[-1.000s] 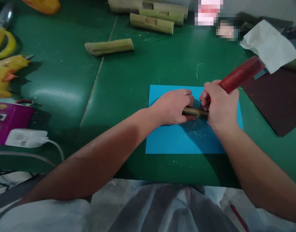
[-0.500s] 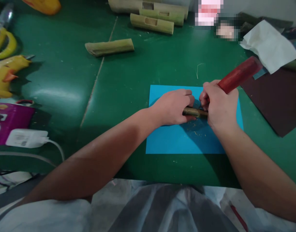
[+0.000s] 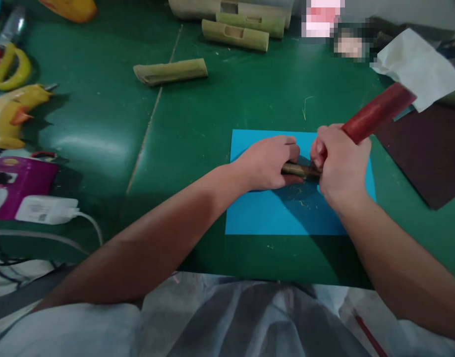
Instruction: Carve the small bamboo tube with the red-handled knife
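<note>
A thin brown piece of bamboo lies over a blue sheet. My left hand is closed around its left part, fingers above and thumb below. My right hand makes a fist around a tool with a thick red handle, which slants up to the right. The working end of that tool is mostly hidden by the fist, close to the right end of the bamboo. Fine shavings are scattered on the sheet under the hands.
Several cut bamboo pieces lie at the back, and one bamboo length is nearer. At left are a yellow glue gun, a purple box and a white plug. A dark board and white paper lie right.
My right fist and the red handle have shifted slightly to the right, and the handle tilts a little lower. My left hand stays on the bamboo. The whole view has moved slightly.
</note>
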{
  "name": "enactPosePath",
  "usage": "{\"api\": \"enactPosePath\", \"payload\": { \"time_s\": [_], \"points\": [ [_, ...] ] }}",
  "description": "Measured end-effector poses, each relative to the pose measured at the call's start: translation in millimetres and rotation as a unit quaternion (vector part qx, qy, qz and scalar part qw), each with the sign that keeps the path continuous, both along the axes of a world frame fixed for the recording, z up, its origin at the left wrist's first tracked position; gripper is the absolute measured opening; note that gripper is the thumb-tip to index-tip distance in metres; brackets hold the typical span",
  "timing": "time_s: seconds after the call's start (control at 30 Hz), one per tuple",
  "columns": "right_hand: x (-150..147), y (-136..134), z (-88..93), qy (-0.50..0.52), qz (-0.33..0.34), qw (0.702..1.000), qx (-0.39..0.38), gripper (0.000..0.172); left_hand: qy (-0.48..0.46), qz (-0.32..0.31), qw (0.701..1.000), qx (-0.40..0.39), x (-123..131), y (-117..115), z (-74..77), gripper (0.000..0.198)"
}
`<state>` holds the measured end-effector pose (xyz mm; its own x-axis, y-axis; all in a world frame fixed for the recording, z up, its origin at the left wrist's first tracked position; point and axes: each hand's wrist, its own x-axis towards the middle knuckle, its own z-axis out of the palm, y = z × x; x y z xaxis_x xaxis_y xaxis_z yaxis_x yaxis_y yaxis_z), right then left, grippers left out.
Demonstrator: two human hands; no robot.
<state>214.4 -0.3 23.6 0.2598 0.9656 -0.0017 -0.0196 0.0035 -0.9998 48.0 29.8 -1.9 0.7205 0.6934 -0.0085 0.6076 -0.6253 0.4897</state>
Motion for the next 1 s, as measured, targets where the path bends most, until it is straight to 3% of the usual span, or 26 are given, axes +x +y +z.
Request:
{"api": "enactPosePath", "payload": {
  "time_s": [0.23,0.7,0.9,1.0],
  "points": [
    [6.0,4.3,-8.5,-0.01,-0.01,0.999,0.032,0.039,0.046,0.011,0.999,0.008,2.0,-2.7,10.2,0.029],
    [3.4,4.7,-6.0,-0.041,-0.007,0.999,0.018,0.04,0.066,0.016,0.998,0.0,3.5,-5.5,16.0,0.034],
    [-1.7,6.3,-1.7,-0.017,-0.016,1.0,0.006,0.041,0.024,0.004,1.0,-0.006,2.3,-2.5,8.7,0.03],
    [-2.1,5.0,1.1,-0.004,0.021,1.0,-0.009,0.042,0.013,-0.008,1.0,-0.005,2.1,-0.4,4.8,0.027]
  ]
}}
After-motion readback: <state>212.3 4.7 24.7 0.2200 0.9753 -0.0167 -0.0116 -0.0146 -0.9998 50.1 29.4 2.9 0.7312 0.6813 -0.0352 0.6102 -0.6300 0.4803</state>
